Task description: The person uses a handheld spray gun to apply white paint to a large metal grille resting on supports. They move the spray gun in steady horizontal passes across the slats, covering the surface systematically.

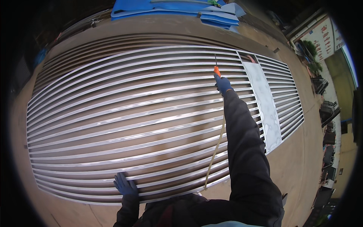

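Observation:
A large white slatted metal panel (145,122) lies flat in front of me, its bars running left to right. My right hand (223,84), in a blue glove, is stretched far out over the panel. Its fingers close around an orange air blow gun (216,70) whose thin dark nozzle points away from me. A pale hose (214,155) trails from that hand back across the bars to the near edge. Near the front edge, my left hand (124,184), also gloved in blue, rests on the bars with fingers stretched out, holding nothing.
A solid pale plate (264,100) spans the panel toward its right end, with shorter bars beyond. Past the far edge lies another slatted frame, dark brown (109,42). Blue sheets (166,8) are stacked at the back. Dark metal pieces (328,113) line the right side.

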Tool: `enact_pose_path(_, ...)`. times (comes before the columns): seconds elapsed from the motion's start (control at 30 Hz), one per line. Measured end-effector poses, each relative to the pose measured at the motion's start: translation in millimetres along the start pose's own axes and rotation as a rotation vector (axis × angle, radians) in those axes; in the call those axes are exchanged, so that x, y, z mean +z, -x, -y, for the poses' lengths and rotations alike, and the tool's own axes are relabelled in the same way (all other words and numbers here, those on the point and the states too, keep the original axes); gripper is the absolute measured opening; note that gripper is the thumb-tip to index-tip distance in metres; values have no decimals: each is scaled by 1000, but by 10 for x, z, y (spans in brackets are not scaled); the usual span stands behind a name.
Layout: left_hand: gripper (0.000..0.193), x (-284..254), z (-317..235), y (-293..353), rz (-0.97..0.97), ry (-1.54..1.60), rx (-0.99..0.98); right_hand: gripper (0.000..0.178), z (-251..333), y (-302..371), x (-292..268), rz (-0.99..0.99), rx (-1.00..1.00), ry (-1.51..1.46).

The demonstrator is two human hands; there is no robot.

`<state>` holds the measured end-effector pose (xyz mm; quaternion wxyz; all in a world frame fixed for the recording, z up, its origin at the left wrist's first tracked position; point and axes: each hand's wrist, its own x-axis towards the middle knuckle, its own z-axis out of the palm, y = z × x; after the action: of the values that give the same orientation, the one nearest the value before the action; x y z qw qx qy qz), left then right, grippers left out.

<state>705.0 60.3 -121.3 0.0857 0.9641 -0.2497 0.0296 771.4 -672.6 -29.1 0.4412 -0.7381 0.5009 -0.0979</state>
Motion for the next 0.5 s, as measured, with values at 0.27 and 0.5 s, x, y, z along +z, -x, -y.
enact_pose_path(0.27, 61, 3, -14, -9, 44, -5, -17, 58, -99, -71, -630, -184, 80, -142)
enact_pose_path(0.5, 63, -19, -30, -17, 102, -1, -43, 56, 552, 949, 454, 591, -235, -278)
